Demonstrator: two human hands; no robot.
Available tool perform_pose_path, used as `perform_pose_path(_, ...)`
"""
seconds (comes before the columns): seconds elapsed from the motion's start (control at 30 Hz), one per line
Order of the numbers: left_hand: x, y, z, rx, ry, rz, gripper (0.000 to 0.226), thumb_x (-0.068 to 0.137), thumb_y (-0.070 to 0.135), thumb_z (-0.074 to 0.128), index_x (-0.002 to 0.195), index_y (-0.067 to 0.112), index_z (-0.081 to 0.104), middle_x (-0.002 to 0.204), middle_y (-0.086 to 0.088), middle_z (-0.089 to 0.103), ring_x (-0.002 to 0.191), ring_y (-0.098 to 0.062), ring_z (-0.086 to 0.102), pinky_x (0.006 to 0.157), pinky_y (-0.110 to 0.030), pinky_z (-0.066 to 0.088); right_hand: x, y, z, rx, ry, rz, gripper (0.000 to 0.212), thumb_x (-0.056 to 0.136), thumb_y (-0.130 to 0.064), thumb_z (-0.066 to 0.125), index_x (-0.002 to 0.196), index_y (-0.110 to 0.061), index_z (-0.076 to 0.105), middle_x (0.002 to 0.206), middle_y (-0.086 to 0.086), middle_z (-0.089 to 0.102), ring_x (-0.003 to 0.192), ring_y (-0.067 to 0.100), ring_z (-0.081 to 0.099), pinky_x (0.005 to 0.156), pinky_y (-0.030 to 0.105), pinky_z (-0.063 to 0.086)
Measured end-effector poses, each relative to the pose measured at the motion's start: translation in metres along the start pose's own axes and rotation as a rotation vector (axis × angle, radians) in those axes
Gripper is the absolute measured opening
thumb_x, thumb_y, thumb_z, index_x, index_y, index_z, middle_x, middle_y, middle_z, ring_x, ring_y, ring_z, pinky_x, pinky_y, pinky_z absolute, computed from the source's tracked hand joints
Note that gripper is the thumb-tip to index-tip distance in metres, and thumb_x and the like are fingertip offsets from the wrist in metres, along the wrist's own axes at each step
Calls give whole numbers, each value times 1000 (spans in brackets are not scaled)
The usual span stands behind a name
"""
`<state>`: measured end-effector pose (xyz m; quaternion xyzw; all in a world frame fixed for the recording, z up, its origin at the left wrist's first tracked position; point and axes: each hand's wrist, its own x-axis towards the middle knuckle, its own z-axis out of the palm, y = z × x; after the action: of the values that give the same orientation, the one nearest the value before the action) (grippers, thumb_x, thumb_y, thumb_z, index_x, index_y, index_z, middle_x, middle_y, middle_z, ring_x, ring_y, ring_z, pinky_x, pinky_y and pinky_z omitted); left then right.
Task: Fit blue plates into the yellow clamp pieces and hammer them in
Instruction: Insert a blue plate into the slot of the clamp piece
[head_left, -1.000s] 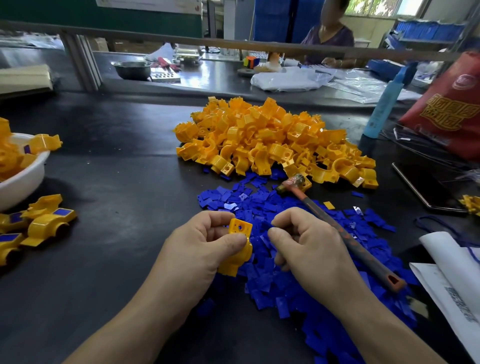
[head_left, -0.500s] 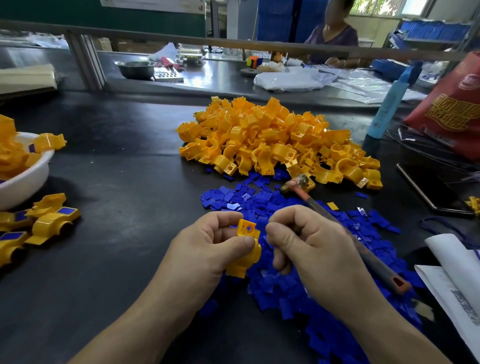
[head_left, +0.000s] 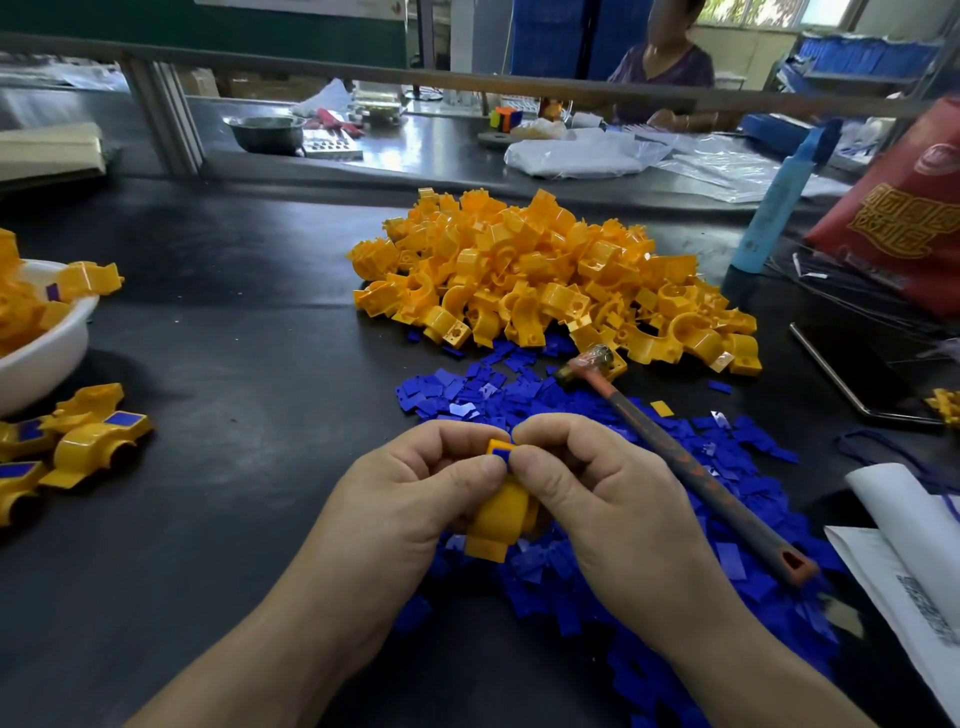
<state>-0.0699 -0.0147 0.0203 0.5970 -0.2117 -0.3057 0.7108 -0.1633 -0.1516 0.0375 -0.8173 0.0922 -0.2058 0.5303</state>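
Observation:
My left hand (head_left: 410, 493) holds a yellow clamp piece (head_left: 498, 517) upright over the blue plates. My right hand (head_left: 597, 493) pinches a small blue plate (head_left: 502, 453) against the clamp's top flange, thumb and forefinger pressed on it. Behind the hands lies a big pile of yellow clamp pieces (head_left: 550, 275), and a spread of loose blue plates (head_left: 727, 525) covers the table under and right of the hands. A hammer (head_left: 691, 462) lies on the plates to the right, head near the yellow pile, handle end toward me.
A white bowl (head_left: 49, 358) with yellow pieces stands at the left edge. Beside it lie fitted clamps with blue plates (head_left: 93, 436). At the right are a blue bottle (head_left: 774, 208), a red bag (head_left: 904, 208), a dark tablet (head_left: 857, 369) and papers (head_left: 914, 561). A person sits across the far bench.
My right hand has moved in to the clamp and now presses a blue plate onto its top flange, covering the hole. The left hand still holds the clamp.

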Motion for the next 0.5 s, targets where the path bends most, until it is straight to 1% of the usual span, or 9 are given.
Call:
perform_pose_path(0.07,0,-2,-1,0,4,-7,23,76,32,76,98,25,76,94,-13,77,82,-28,75,63,-30,57,0,-2,0,39,0,-2,16,81,-44,54,96,-44,62,92,-15,66,76,5,66,57,16,53)
perform_pose_path(0.13,0,-3,-2,7,15,-14,26,74,33,73,98,25,76,96,-13,77,86,-30,74,66,-33,57,-1,-2,1,69,-8,3,17,82,-43,54,96,-43,64,91,-14,67,76,6,66,57,17,53)
perform_pose_path(0.23,0,-2,-2,-2,8,-24,25,74,33,73,98,24,76,95,-13,77,85,-30,74,65,-32,57,0,0,0,136,-33,24,17,81,-40,58,95,-40,66,91,-9,68,78,11,67,59,21,55)
perform_pose_path(0.3,0,-3,-2,-4,-5,-24,25,75,32,73,99,23,76,95,-14,77,85,-31,74,64,-32,57,0,0,0,167,-44,27,17,79,-38,59,94,-39,68,91,-8,69,80,12,68,60,21,55)
perform_pose_path(0.43,-1,-4,-2,35,26,-7,23,75,34,72,95,25,76,92,-10,77,83,-24,73,67,-31,56,-1,-2,1,174,-30,10,14,81,-35,59,92,-36,68,88,-7,68,76,10,67,58,18,54)
perform_pose_path(0.5,-1,-3,-2,54,46,5,21,75,34,72,93,25,76,90,-10,77,82,-24,73,71,-37,56,-3,-3,3,154,-5,-17,13,82,-35,59,91,-35,68,85,-7,68,72,10,67,55,18,53)
